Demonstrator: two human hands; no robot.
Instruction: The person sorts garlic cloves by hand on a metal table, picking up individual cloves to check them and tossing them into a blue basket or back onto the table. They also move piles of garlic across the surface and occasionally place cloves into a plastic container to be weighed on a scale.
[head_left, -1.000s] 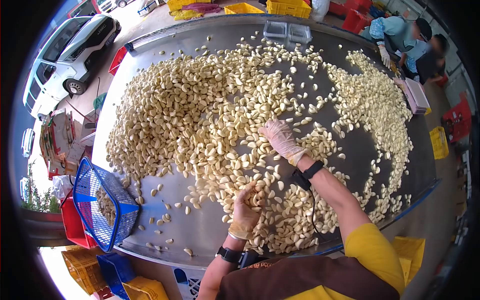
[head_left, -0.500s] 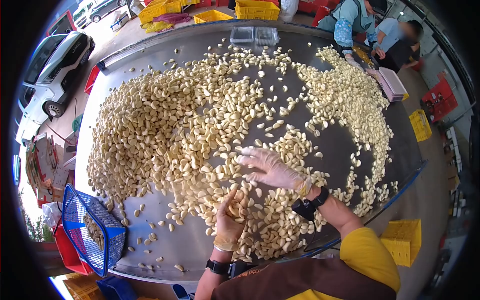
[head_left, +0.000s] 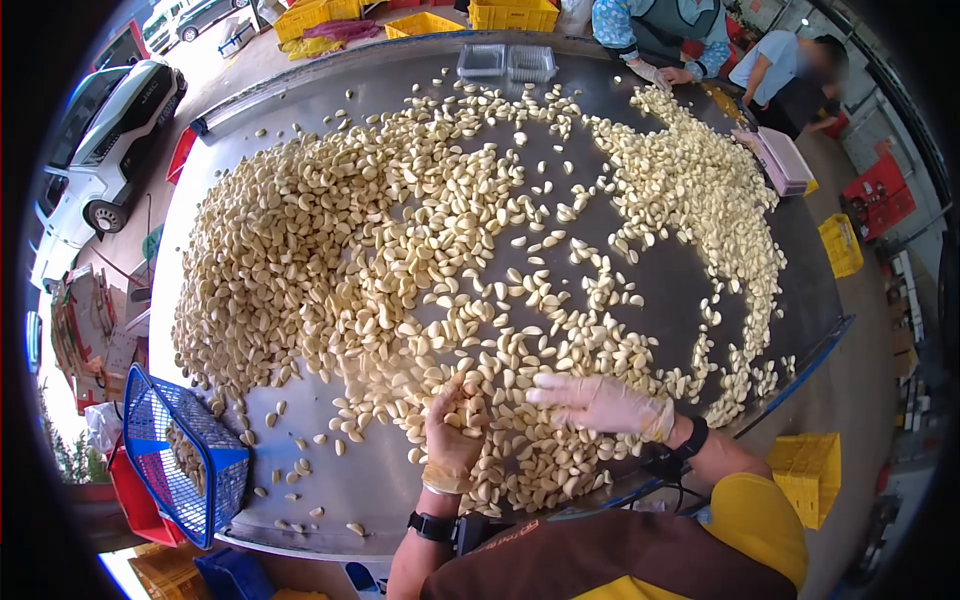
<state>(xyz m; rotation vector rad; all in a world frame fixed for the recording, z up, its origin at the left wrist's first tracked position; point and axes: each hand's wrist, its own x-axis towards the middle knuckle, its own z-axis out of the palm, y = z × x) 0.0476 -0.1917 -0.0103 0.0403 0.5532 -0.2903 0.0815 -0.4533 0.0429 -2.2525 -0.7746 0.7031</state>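
Note:
Peeled garlic cloves (head_left: 290, 240) cover much of the metal table (head_left: 385, 510), heaped thickest on the left. My left hand (head_left: 456, 432), in a thin glove, is cupped with its fingers curled around a few garlic cloves at the near edge of the spread. Its palm is partly hidden. My right hand (head_left: 610, 404), also gloved, lies flat over the cloves to the right, fingers stretched toward the left hand and holding nothing. Loose cloves (head_left: 550, 450) lie between and below the hands.
A blue basket (head_left: 215, 480) with some cloves inside stands at the table's left corner. Two clear plastic trays (head_left: 482, 62) sit at the far edge. A co-worker's gloved hand (head_left: 650, 75) is by the far-right pile, near a pink-white box (head_left: 783, 160). Yellow crates (head_left: 805, 475) stand beyond the right edge.
My right hand has moved right and toward me, exposing cloves it covered before. My left hand stays nearly in place. The co-worker at the far side has shifted left.

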